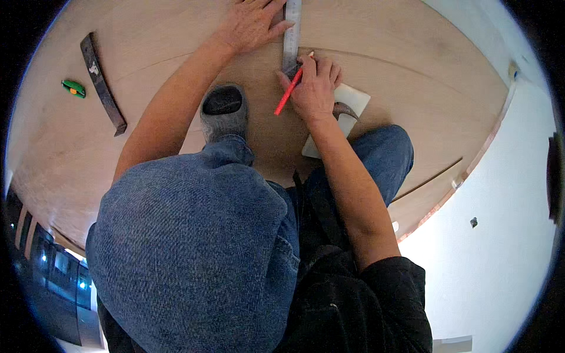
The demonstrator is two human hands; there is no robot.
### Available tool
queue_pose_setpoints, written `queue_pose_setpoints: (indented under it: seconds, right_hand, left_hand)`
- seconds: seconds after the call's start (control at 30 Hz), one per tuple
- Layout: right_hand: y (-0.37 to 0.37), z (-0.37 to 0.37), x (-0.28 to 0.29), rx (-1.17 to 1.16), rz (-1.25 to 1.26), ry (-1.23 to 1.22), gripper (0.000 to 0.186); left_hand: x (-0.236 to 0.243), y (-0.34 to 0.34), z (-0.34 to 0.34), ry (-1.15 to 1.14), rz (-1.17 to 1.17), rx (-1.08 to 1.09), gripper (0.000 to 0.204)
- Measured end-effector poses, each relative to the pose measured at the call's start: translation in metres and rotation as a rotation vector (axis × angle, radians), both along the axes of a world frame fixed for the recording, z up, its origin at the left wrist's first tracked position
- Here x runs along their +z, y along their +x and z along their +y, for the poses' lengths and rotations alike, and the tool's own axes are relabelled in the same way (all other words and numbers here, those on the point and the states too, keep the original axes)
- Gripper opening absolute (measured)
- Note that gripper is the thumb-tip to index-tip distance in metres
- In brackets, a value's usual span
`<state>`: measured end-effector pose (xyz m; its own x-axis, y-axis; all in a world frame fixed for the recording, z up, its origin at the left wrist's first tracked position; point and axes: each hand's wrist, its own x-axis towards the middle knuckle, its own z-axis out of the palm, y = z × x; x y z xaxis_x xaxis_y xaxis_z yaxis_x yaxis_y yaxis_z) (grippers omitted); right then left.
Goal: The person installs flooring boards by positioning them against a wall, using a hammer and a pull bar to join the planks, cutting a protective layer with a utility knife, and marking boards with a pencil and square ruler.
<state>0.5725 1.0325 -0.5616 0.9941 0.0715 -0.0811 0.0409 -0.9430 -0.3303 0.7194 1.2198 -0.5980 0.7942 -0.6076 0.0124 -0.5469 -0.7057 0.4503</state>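
Observation:
My right hand is closed around a red pencil, its pale tip pointing away from me at the floor. Those fingers also rest by the dark lower end of a metal ruler, possibly a square. My left hand lies flat on the wood-look floorboards, fingers stretched and thumb against the ruler's left edge; its fingertips run to the picture's top edge. Under my right wrist, a white slab sits on the floor, partly hidden. A dark curved metal piece, resembling a hammer claw, shows on it.
A dark flat bar with bent ends lies to the left, beside a small green tool with an orange part. My grey slipper stands between my arms. A thin dark strip lies near the white wall at right.

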Motion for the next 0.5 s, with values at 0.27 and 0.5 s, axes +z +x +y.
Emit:
queue_pose_setpoints:
  seconds: [0.27,0.5]
  right_hand:
    - [0.003,0.002,-0.001,-0.029,0.015,0.038,0.058]
    - [0.003,0.000,0.002,-0.041,0.017,0.085,0.057]
  left_hand:
    - [-0.001,0.004,0.003,0.056,-0.043,-0.024,0.080]
    - [0.000,-0.001,-0.001,0.028,-0.168,0.040,0.073]
